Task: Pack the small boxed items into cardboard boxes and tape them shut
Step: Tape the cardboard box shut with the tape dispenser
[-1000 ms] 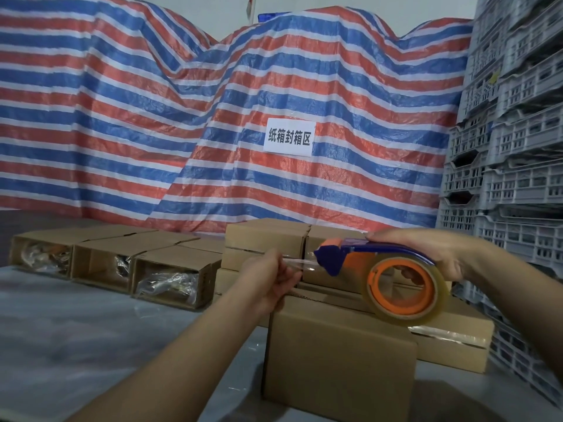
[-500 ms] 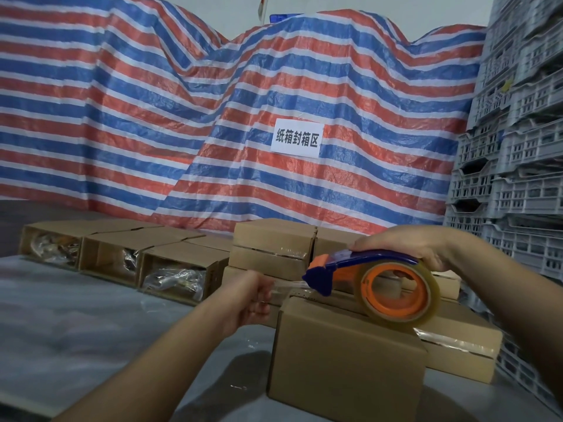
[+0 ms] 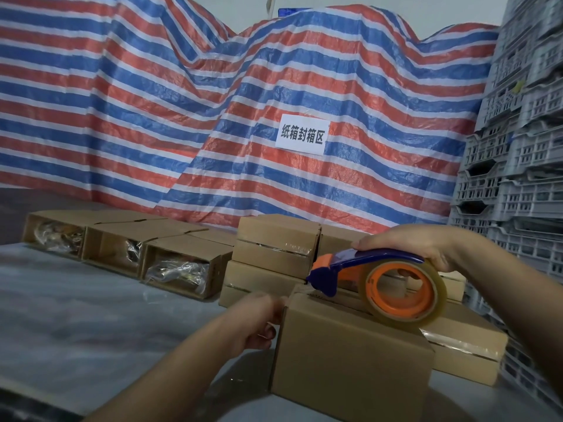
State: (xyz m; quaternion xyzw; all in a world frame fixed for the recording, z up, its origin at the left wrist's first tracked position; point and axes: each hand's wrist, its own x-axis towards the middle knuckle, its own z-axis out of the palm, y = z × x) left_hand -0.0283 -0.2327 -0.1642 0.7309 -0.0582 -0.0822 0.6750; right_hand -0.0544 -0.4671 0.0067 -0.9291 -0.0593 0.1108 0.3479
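Tabletop (image 3: 91, 324): grey, covered in a glossy wrinkled film, its near left corner cut off by the frame. Behind it hangs a red, white and blue striped tarp (image 3: 152, 117) carrying a white paper sign (image 3: 302, 134) with black characters. Stacked grey plastic crates (image 3: 518, 147) fill the right side, running out of frame. Along the far left edge of the tabletop, three open boxes (image 3: 112, 248) lie on their sides, openings toward the camera; the contents are plastic-wrapped and too glary to identify. Near the middle, closed taped boxes (image 3: 274, 248) are stacked two high, more partly hidden behind the hands. The near box (image 3: 350, 360) sits toward the tabletop's near right, flaps closed. Right hand (image 3: 426, 245) grips the blue handle of the tape dispenser (image 3: 380, 278), fingers curled through its orange core; the clear roll rests on the box top, blade end at the box's far left edge. Left hand (image 3: 259, 321) presses against the box's left face, motion-blurred; fingers look curled, the tape end under them hard to make out.
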